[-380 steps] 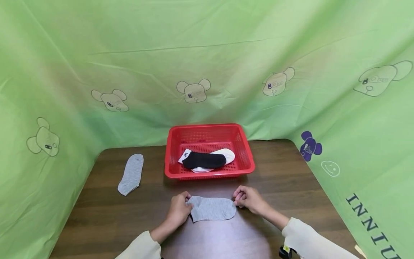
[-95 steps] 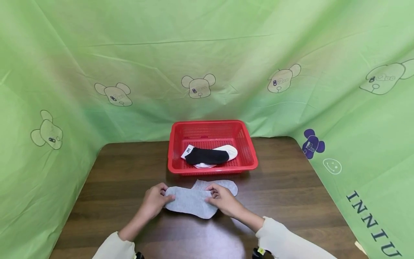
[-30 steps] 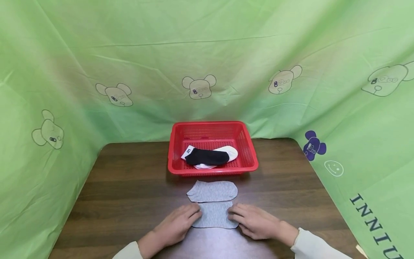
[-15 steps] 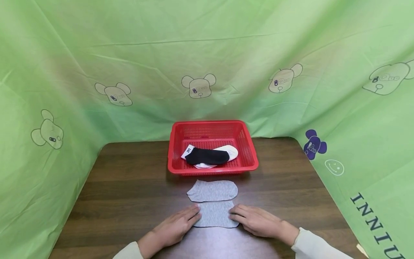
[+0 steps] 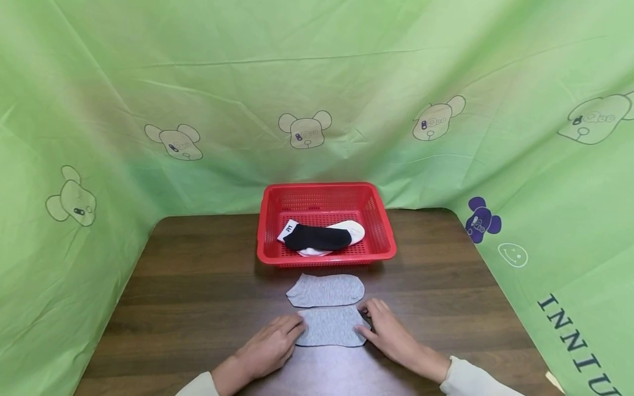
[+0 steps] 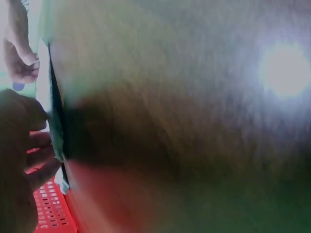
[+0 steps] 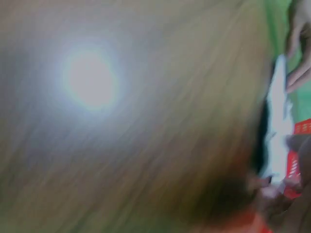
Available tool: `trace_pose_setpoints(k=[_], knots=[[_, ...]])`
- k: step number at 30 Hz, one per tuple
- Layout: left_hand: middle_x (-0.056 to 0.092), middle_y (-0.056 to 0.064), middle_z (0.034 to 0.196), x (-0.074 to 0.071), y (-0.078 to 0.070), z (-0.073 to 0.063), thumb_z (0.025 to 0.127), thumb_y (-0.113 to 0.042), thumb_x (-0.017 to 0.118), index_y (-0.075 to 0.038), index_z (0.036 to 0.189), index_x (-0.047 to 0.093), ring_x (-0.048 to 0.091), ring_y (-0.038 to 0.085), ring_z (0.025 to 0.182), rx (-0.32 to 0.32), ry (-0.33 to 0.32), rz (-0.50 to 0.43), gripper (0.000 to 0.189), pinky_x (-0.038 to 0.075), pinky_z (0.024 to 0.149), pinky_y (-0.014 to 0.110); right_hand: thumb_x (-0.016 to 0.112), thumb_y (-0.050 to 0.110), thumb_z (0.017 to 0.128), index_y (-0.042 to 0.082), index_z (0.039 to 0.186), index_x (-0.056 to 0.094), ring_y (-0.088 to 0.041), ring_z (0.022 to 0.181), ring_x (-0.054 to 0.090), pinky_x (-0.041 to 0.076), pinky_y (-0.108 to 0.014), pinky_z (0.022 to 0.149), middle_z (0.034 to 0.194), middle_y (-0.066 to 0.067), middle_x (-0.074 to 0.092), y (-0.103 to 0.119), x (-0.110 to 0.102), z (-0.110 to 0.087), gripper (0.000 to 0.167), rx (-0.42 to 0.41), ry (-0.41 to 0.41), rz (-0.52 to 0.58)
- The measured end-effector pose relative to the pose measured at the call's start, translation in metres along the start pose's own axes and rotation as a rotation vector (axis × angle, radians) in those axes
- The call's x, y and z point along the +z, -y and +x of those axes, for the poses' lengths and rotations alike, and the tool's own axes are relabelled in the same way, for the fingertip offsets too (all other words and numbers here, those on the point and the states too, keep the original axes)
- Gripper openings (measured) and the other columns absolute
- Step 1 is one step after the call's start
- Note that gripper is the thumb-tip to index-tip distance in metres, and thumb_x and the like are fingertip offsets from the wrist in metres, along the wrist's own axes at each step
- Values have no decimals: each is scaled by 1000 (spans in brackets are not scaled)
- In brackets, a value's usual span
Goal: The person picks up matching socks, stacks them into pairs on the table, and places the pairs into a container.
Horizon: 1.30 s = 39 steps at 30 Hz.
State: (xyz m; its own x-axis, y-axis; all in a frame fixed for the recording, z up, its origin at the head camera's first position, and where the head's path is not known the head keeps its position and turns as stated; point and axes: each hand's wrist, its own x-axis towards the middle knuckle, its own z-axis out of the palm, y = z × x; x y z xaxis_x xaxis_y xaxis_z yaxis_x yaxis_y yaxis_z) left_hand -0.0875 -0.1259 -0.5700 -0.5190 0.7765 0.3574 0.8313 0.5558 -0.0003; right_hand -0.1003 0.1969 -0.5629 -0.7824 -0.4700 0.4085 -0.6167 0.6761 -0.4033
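Note:
Two light grey ankle socks lie flat on the wooden table, one in front of the other: the far sock point(image 5: 326, 291) and the near sock point(image 5: 329, 326). On the near sock's left end rest the fingers of my left hand point(image 5: 271, 344), fairly straight. My right hand point(image 5: 393, 336) pinches the near sock's right end between thumb and fingers, and a dark patch shows at that corner. Both wrist views look low across the table and are blurred; the near sock point(image 6: 57, 116) appears there as a thin edge beside the hands. Nothing touches the far sock.
Behind the socks stands a red perforated plastic basket point(image 5: 327, 260). Inside it a black sock point(image 5: 317, 238) with a white cuff lies over a white sock point(image 5: 354, 231). Green curtains point(image 5: 223, 93) with bear prints enclose the back and sides of the brown table point(image 5: 198, 275).
Earlier one grey sock lay at the left; later both lie together near the basket. Since half a second ago, the right hand has turned and its fingers now pinch the near sock's right end.

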Motion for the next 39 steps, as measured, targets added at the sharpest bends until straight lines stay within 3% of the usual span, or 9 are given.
trace_pose_setpoints(k=[5,12,16,21,27,29,31,36,39], knots=[[65,7,114,5,0,2,85,-6,73,-4,114,69,63,19,106,1,-74,-17,30,54,95,31,89,9,74,2,106,62,-9,83,50,47,-26,72,89,2,56,16,5,4,42,224,18,81],[64,6,114,5,-2,3,85,-3,71,-4,113,70,61,18,104,-2,-65,-12,28,54,93,31,85,-3,74,1,108,57,-6,75,50,45,-26,67,83,1,55,27,1,10,45,455,132,205],[63,7,115,4,-2,3,82,-1,70,-5,113,70,61,18,104,-2,-56,1,31,54,93,30,79,-3,73,2,97,56,-10,72,47,40,-25,65,78,0,52,27,-4,16,34,585,204,330],[63,7,116,4,-1,2,82,0,70,-4,113,69,61,18,105,2,-54,-3,32,53,94,30,73,0,70,5,82,56,-9,68,40,33,-23,63,73,1,46,26,-10,21,22,646,267,410],[62,5,114,-1,-5,7,86,-2,62,-5,115,68,60,18,104,-25,-52,-16,30,54,93,31,69,-4,76,-6,89,54,-9,70,48,40,-19,64,80,-1,52,26,-13,23,20,706,262,674],[64,2,112,-6,-9,13,86,-2,64,-6,114,68,61,16,103,-85,-73,-62,28,54,91,30,69,-3,80,-8,92,54,-8,70,50,42,-19,64,80,0,53,28,-15,23,20,738,257,749],[66,1,109,-14,-17,21,87,-2,69,-6,114,68,63,15,101,-182,-96,-178,27,55,89,30,69,0,84,-7,94,55,-7,70,51,43,-19,65,79,1,54,31,-19,25,18,768,250,785],[71,-1,99,-43,-41,49,96,-9,67,-5,111,69,65,6,90,-559,-96,-672,16,56,78,24,69,7,89,-4,107,56,-4,73,54,45,-20,67,82,5,59,48,-31,35,25,856,242,970],[71,3,99,-63,-52,62,100,-18,62,-1,114,68,64,8,89,-763,-66,-924,23,56,75,24,68,8,92,-5,119,52,-4,79,59,49,-19,71,89,4,63,64,-38,42,34,854,251,1134]])
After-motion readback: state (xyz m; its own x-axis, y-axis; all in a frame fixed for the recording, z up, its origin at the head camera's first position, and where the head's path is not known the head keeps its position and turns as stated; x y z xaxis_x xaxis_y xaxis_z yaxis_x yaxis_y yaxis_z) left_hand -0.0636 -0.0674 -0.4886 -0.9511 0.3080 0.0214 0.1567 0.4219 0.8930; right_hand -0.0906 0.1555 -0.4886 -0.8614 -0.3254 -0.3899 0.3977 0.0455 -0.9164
